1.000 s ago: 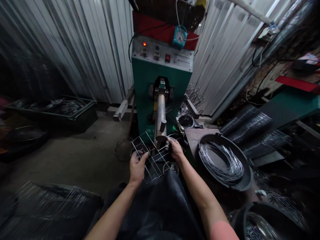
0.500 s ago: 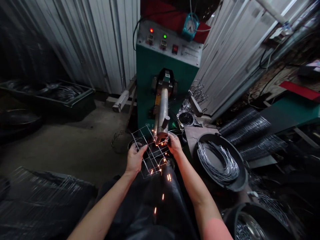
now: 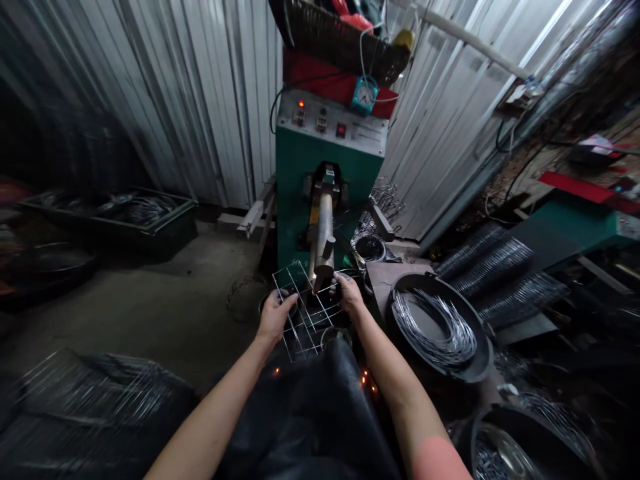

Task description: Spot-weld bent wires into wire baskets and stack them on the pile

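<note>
Left hand [image 3: 273, 317] pinching wire grid [image 3: 310, 325] at left, right hand [image 3: 349, 295] at right, by machine arm [image 3: 325, 217] tip. Sparks [image 3: 365, 380] below: likely welding; next move probably calls for shifting to another crossing.

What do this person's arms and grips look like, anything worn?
The left grip and right grip are gloveless, with no watch or bracelet visible. The right arm has a salmon-pink sleeve ending near the elbow; the left arm shows none.
</note>
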### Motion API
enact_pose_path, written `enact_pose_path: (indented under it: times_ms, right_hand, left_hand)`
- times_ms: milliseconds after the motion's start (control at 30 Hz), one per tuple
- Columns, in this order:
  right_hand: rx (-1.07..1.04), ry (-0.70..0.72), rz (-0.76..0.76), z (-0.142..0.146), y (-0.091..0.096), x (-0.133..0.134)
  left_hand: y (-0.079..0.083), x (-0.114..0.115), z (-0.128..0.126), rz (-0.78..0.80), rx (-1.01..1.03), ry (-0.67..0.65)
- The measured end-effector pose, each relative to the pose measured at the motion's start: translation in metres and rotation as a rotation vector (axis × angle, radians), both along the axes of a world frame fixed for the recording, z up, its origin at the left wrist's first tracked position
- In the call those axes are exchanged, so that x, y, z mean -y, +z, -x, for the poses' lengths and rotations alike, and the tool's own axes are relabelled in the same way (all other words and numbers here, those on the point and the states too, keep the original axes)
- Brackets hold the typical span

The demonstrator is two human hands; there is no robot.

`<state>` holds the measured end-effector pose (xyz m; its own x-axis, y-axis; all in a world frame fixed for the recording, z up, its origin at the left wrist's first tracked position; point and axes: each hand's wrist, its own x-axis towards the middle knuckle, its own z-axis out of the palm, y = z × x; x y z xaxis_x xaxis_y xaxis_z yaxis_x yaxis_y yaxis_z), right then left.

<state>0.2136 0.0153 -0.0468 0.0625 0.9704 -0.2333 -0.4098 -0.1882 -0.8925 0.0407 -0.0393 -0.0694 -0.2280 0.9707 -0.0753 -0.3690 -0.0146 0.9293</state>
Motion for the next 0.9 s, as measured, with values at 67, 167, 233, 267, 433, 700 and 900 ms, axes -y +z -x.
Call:
enact_pose_path:
  times_ms: [67, 167, 233, 267, 433, 700, 900]
  right_hand:
    - [0.007, -0.007, 0.002, 0.0, 0.0, 0.0]
    - [0.007, -0.019, 0.008, 0.0, -0.004, 0.0]
    - [-0.008, -0.019, 0.004, 0.0, -0.007, 0.0]
    - [-0.016, -0.015, -0.001, 0.0, -0.008, 0.0]
    - [-0.048, -0.01, -0.02, 0.0, -0.01, 0.001]
    - [0.071, 0.187, -0.05, 0.018, -0.011, 0.074]
    - [0.656, -0.091, -0.42, -0.036, 0.024, 0.134]
  left_hand:
    - [0.001, 0.0, 0.0, -0.004, -0.005, -0.003]
    - [0.002, 0.001, 0.002, -0.002, -0.012, -0.008]
    - [0.002, 0.0, 0.003, 0.004, -0.018, -0.013]
    - [0.002, 0.0, 0.003, 0.006, -0.021, -0.015]
    - [0.0, -0.002, 0.008, 0.004, -0.035, -0.034]
    - [-0.021, 0.042, 0.054, 0.126, 0.037, -0.031]
    - [-0.016, 0.095, 0.111, 0.357, 0.197, 0.034]
